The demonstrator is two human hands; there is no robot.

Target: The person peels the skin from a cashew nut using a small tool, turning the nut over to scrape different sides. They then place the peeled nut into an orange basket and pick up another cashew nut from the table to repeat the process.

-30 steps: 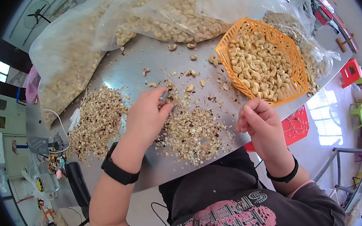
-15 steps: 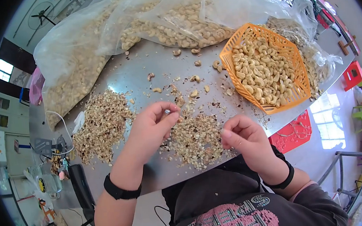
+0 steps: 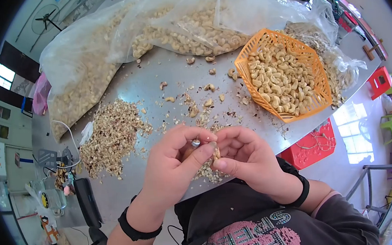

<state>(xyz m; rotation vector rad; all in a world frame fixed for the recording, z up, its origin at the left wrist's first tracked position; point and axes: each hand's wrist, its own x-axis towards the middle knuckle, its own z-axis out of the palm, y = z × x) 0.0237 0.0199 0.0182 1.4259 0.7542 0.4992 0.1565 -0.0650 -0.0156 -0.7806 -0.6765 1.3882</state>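
My left hand [image 3: 173, 160] is closed round a small tool with a silver metal end [image 3: 195, 143] and a brownish handle; most of it is hidden in the palm. Thumb and fingers of my right hand [image 3: 246, 157] pinch a cashew [image 3: 216, 154], and the left thumb tip meets it too. Both hands are together above a pile of skin flakes and nut bits [image 3: 210, 172], largely covering it. Loose cashews, among them one pale cashew [image 3: 169, 99], lie on the metal table [image 3: 153, 74] beyond the hands.
An orange basket [image 3: 244, 73] full of cashews stands at the right. Large clear bags of cashews [image 3: 82, 72] line the back and left. A second heap of flakes [image 3: 110, 140] lies at left. A red stool [image 3: 309, 144] is beside the table's right edge.
My hands, apart before, have come together over the near pile. The right hand moved left and the left hand moved slightly right and nearer my body. A cashew now shows between them.
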